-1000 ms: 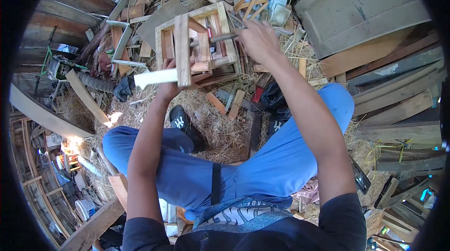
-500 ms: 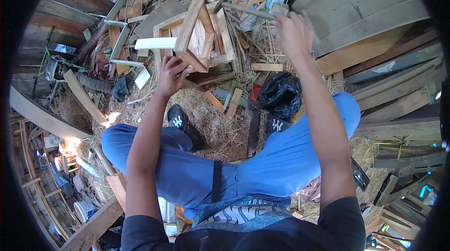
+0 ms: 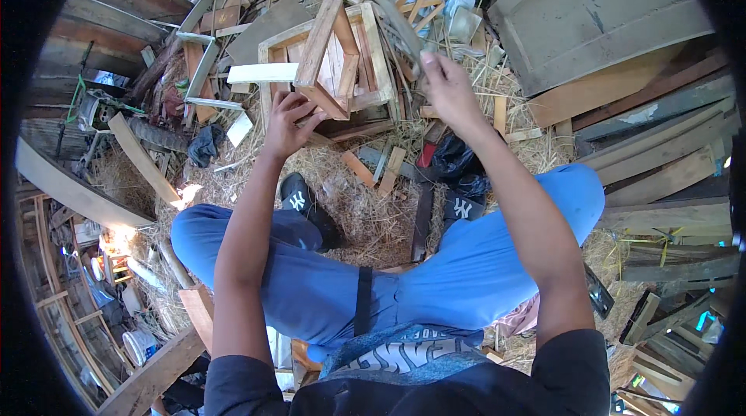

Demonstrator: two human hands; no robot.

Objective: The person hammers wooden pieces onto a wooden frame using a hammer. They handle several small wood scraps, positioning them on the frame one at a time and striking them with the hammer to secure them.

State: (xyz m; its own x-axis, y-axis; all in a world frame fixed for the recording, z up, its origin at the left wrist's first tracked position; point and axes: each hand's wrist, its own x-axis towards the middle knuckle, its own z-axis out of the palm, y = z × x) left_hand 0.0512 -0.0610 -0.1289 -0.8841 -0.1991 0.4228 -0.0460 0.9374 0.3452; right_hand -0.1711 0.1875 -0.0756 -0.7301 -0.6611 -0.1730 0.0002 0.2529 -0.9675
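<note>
My left hand [image 3: 291,125] is closed on the lower corner of a small wooden frame [image 3: 317,44], which stands tilted up. A white-painted strip [image 3: 262,73] extends leftward from beside that corner. Behind it lies a larger wooden frame [image 3: 380,58], partly covered by the small one. My right hand [image 3: 453,93] grips the handle end of a hammer [image 3: 395,15]. The hammer slants up and away to the left, its dark head raised in view beyond the small frame and apart from it. Any nail at the corner is too small to make out.
Straw and wood offcuts [image 3: 392,169] cover the ground between my feet. A black plastic bag [image 3: 458,163] lies by my right foot. A large grey panel [image 3: 598,19] leans at the far right, with stacked boards [image 3: 660,148] below it. White-edged frame pieces [image 3: 201,72] lie left.
My right hand has moved left and slightly nearer, and the hammer's head has swung up and away from the small frame's top. My left hand keeps its hold on the frame's corner.
</note>
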